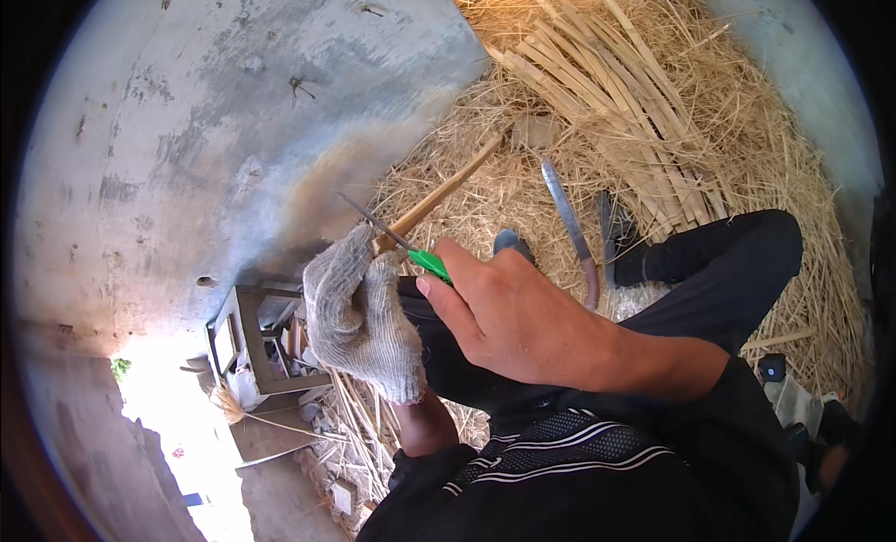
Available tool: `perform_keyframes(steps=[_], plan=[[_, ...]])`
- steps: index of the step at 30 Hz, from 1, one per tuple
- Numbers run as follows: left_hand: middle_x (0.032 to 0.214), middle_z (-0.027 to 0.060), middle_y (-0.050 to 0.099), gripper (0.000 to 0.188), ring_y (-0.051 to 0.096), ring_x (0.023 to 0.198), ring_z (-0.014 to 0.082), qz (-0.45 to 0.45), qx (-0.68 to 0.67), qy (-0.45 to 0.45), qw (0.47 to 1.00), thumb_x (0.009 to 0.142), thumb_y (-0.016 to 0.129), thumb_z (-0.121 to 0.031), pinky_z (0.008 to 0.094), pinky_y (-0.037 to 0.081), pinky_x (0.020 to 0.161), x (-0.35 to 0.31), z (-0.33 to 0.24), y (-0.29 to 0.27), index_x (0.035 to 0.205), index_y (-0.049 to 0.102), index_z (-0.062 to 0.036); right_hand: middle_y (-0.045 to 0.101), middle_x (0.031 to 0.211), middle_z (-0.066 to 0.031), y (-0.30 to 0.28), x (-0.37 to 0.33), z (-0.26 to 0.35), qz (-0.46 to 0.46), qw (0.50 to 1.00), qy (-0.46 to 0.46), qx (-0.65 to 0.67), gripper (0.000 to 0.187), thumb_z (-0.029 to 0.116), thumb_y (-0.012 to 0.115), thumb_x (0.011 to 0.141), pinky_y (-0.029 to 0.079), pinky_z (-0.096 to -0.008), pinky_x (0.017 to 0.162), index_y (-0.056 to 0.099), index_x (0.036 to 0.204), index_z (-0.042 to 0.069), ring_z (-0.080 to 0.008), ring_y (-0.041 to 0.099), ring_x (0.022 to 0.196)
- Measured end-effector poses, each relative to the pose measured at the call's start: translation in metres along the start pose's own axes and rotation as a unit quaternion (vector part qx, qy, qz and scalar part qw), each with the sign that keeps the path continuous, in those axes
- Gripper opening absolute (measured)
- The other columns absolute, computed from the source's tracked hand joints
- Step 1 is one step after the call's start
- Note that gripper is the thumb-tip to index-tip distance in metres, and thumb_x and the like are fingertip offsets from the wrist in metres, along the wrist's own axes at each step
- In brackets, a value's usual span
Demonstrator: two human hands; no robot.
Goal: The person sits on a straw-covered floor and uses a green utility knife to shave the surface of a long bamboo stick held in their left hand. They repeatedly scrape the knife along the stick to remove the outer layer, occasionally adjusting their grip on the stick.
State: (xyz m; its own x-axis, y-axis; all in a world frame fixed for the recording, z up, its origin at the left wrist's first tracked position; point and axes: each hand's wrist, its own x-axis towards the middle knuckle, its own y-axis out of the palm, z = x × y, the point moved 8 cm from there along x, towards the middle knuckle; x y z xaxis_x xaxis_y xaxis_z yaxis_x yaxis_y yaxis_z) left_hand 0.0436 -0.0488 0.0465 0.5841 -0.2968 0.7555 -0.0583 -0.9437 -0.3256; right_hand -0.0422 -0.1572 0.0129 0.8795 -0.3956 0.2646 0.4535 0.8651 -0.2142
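My left hand (359,313), in a grey-white knitted glove, is closed round the near end of a bamboo strip (453,186). The strip slants away to the upper right over the shavings. My bare right hand (537,318) grips the green handle of a small knife (431,264). Its narrow dark blade points to the upper left and crosses the strip just beyond the gloved fingers. From this angle I cannot tell whether the edge touches the bamboo. The strip's near end is hidden inside the glove.
A long knife with a wooden handle (564,204) lies on the shavings (448,220) beyond my right hand. Split bamboo strips (607,85) are piled farther off. A worn wall (233,122) rises at the left, above a wooden frame (250,341) holding clutter. My bent leg (737,262) is at the right.
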Motion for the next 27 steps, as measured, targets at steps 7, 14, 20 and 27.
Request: perform_keyframes(steps=[7, 14, 20, 27], plan=[[0.101, 0.0145, 0.070, 0.021, 0.066, 0.090, 0.0214, 0.025, 0.015, 0.025, 0.999, 0.078, 0.072, 0.009, 0.0315, 0.054, 0.077, 0.000, 0.005, -0.004, 0.098, 0.069, 0.0032, 0.058, 0.059, -0.0257, 0.006, 0.009, -0.018, -0.043, 0.994, -0.011, -0.096, 0.020, 0.014, 0.057, 0.094, 0.048, -0.0507, 0.051, 0.050, 0.096, -0.005, -0.0450, 0.060, 0.054], [0.101, 0.0146, 0.068, 0.019, 0.070, 0.074, 0.0179, -0.013, -0.068, -0.030, 0.997, 0.087, 0.064, 0.008, 0.0255, 0.060, 0.065, 0.010, 0.016, -0.004, 0.106, 0.066, 0.0060, 0.063, 0.068, -0.0272, 0.009, 0.005, -0.134, -0.028, 0.949, 0.097, -0.300, 0.021, 0.015, 0.054, 0.094, 0.054, -0.0499, 0.059, 0.056, 0.097, -0.005, -0.0443, 0.065, 0.067], [0.105, 0.0162, 0.068, 0.021, 0.069, 0.084, 0.0197, -0.014, -0.120, -0.085, 0.989, 0.084, 0.066, 0.011, 0.0275, 0.058, 0.072, -0.005, 0.028, -0.019, 0.104, 0.067, 0.0052, 0.062, 0.080, -0.0335, -0.008, -0.002, -0.038, -0.003, 0.995, 0.067, -0.069, 0.029, 0.021, 0.050, 0.097, 0.051, -0.0525, 0.069, 0.058, 0.099, -0.007, -0.0501, 0.063, 0.076], [0.103, 0.0124, 0.070, 0.021, 0.067, 0.094, 0.0185, 0.005, -0.018, -0.036, 0.999, 0.079, 0.071, 0.009, 0.0289, 0.054, 0.082, 0.002, 0.016, -0.011, 0.099, 0.071, 0.0016, 0.062, 0.082, -0.0271, 0.012, 0.008, -0.007, 0.031, 0.998, 0.044, 0.014, 0.027, 0.025, 0.048, 0.099, 0.045, -0.0511, 0.070, 0.055, 0.100, -0.002, -0.0478, 0.060, 0.080]])
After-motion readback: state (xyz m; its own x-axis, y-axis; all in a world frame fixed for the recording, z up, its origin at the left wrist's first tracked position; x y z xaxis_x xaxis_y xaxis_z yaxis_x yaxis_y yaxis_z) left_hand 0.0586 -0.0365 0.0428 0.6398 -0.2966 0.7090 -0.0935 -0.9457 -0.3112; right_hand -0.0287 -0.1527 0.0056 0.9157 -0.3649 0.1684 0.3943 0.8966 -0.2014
